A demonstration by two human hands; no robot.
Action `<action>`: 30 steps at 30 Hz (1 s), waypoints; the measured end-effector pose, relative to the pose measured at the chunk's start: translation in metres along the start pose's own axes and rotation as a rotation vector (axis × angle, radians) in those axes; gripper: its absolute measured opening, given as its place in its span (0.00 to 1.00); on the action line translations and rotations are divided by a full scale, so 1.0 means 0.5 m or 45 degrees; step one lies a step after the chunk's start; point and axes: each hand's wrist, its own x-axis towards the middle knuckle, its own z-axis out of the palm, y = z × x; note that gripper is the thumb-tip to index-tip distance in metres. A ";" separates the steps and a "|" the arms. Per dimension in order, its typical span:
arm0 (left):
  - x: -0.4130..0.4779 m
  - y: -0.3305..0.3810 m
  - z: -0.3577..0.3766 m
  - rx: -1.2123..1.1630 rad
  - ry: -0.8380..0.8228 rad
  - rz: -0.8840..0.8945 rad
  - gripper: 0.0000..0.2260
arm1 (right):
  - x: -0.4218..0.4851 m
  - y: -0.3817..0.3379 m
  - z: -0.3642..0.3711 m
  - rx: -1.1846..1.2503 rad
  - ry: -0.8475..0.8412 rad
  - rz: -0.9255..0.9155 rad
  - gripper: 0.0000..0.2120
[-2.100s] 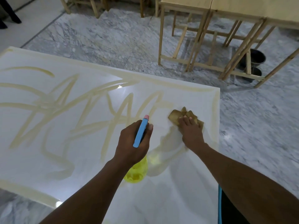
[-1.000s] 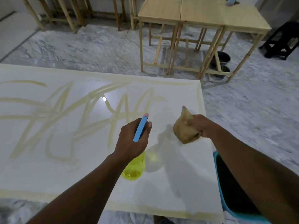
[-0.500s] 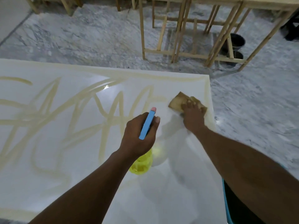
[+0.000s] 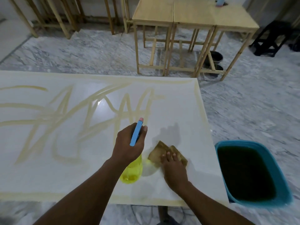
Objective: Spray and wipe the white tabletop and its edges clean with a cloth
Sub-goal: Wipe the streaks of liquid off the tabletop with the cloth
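White and glossy, the surface (image 4: 48, 172) fills the left and middle of the head view, scrawled with broad yellowish streaks (image 4: 90, 114) that loop across its far half and run along its far, right and near edges. The stretch near the right end, around the hands, looks free of streaks and carries a faint damp sheen.

The left hand (image 4: 129, 143) has its fingers wrapped round the neck of a spray bottle (image 4: 132, 172), the thumb lying beside the blue spray head (image 4: 136, 135) with its pink tip. The nozzle points away from the person, toward the streaks. The translucent yellow body hangs below the wrist, just above the surface; whether it touches it I cannot tell.

The right hand (image 4: 174, 169) lies flat, fingers straight and together, pressing down on a brown cloth (image 4: 158, 151). The cloth is folded and sits on the surface just right of the bottle, near the near-right corner; its far corners stick out past the fingertips.

On the grey marble floor (image 4: 81, 51), just beside the surface's right end, stands a blue tub (image 4: 281, 184) holding dark liquid. Further off are pale wooden tables (image 4: 194, 17), with dark buckets (image 4: 215, 56) beneath them, and a black stool (image 4: 274, 34) at the far right.
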 end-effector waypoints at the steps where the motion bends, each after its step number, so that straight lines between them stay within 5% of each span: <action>1: -0.013 -0.002 -0.008 -0.003 -0.003 0.002 0.16 | -0.023 -0.019 -0.001 0.025 -0.015 -0.046 0.23; 4: -0.049 -0.004 -0.054 0.009 0.021 0.008 0.15 | -0.035 -0.078 -0.064 0.227 -0.179 -0.052 0.14; 9: -0.042 0.001 -0.098 0.049 0.084 0.043 0.11 | 0.091 -0.054 -0.206 1.140 -0.563 0.291 0.15; 16: 0.070 -0.023 -0.094 0.025 0.223 -0.059 0.13 | 0.342 0.006 -0.387 1.321 -0.416 0.223 0.10; 23: 0.208 -0.036 -0.023 0.025 0.310 -0.088 0.16 | 0.671 -0.005 -0.495 0.514 0.000 -0.051 0.07; 30: 0.257 -0.031 0.016 0.024 0.328 -0.046 0.14 | 0.795 -0.011 -0.286 -0.055 0.031 -0.218 0.25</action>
